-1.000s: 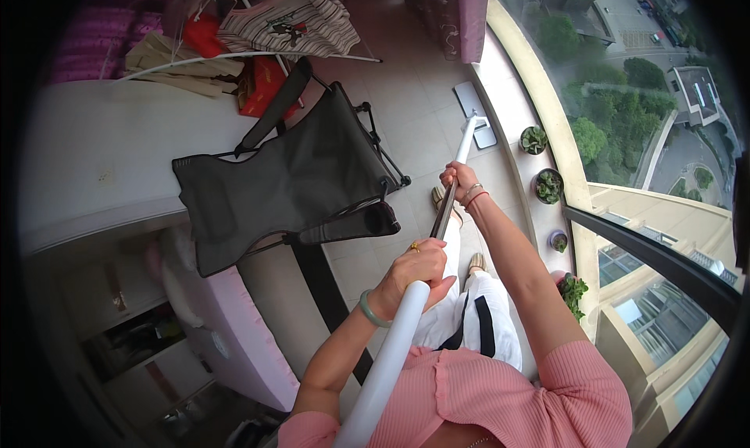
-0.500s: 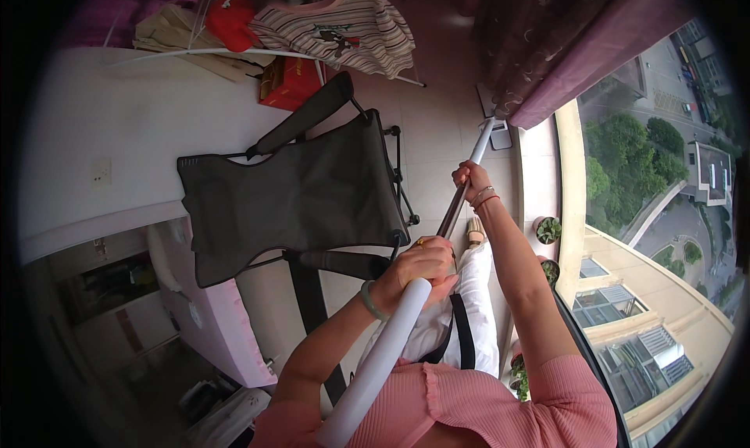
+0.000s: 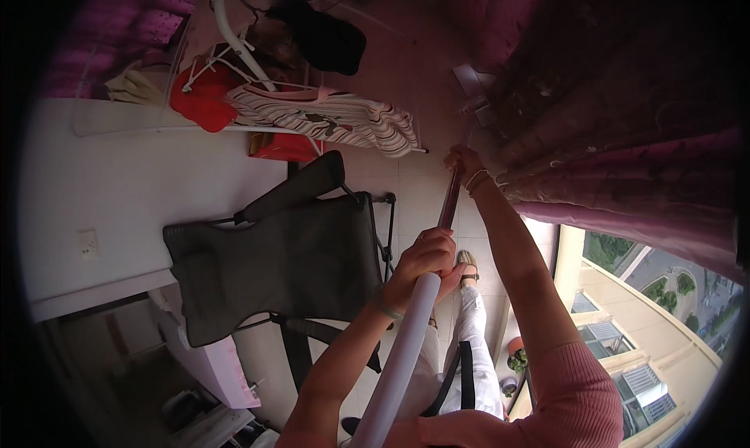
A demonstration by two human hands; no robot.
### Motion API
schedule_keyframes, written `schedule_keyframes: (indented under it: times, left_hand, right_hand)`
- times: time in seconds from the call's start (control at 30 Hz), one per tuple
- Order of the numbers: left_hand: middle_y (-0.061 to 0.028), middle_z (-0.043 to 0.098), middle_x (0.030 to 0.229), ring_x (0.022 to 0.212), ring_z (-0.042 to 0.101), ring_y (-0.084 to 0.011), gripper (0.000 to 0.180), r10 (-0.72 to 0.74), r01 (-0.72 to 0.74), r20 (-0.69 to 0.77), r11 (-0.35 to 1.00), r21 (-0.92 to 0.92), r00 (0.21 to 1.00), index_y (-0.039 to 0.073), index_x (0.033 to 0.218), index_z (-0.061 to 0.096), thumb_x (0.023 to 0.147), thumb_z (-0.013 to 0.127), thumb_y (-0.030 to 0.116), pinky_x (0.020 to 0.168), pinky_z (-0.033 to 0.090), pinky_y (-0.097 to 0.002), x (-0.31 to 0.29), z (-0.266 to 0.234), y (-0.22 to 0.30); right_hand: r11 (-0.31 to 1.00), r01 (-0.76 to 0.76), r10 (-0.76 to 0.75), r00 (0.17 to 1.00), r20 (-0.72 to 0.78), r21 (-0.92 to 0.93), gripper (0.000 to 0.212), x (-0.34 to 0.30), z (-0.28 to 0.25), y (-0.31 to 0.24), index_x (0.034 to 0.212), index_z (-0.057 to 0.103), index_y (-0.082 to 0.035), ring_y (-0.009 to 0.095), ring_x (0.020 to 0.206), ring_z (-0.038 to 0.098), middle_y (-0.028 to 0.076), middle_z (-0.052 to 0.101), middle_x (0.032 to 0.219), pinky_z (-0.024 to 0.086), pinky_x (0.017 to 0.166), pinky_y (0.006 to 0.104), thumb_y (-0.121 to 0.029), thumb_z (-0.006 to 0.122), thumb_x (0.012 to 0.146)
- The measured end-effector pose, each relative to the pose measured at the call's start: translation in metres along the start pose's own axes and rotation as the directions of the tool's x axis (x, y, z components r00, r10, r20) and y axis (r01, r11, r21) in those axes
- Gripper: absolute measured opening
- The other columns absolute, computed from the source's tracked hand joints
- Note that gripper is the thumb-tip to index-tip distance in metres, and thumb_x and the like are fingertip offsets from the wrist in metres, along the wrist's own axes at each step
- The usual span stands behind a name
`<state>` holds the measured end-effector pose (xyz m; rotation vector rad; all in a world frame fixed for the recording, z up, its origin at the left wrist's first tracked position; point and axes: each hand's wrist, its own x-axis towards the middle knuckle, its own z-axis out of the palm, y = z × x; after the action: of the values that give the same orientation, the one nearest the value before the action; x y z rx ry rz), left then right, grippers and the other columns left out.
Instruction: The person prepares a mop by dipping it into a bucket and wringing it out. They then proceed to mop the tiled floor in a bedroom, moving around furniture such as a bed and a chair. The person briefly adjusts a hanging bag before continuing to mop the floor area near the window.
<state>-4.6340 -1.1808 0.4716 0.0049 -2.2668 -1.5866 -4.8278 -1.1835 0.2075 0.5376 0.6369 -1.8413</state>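
The left hand [image 3: 426,264] is wrapped around a long pole [image 3: 402,354] just past its white near section, and the right hand [image 3: 466,160] grips it farther along, beyond a dark stretch. The pole slants out over the tiled floor [image 3: 418,190] between a dark folding chair [image 3: 289,253] and a purple curtain [image 3: 594,167], toward a dimly lit flat head [image 3: 470,81].

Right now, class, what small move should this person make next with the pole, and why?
Probably ease the pole slightly back and leftward: the right hand and left hand both grip it, and the flat head at its far end lies close beside the curtain, where it might catch the fabric.
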Motion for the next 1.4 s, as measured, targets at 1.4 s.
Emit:
schedule_keyframes:
  times: [1.4]
  left_hand:
    - [-0.0151,0.054,0.122,0.111,0.055,-0.0254,0.042,-0.702,0.741,0.385,0.303,-0.600,0.599,0.004,0.131,0.039,0.094,0.049,0.020,0.094,0.044,-0.0353,-0.012,-0.384,-0.037]
  right_hand:
    - [0.052,0.722,-0.601,0.575,0.556,-0.690,0.030,-0.058,0.527,-0.105,0.093,0.063,-0.005,0.007,0.052,0.051,-0.001,0.058,0.068,0.038,0.044,0.0203,-0.034,0.058,0.088]
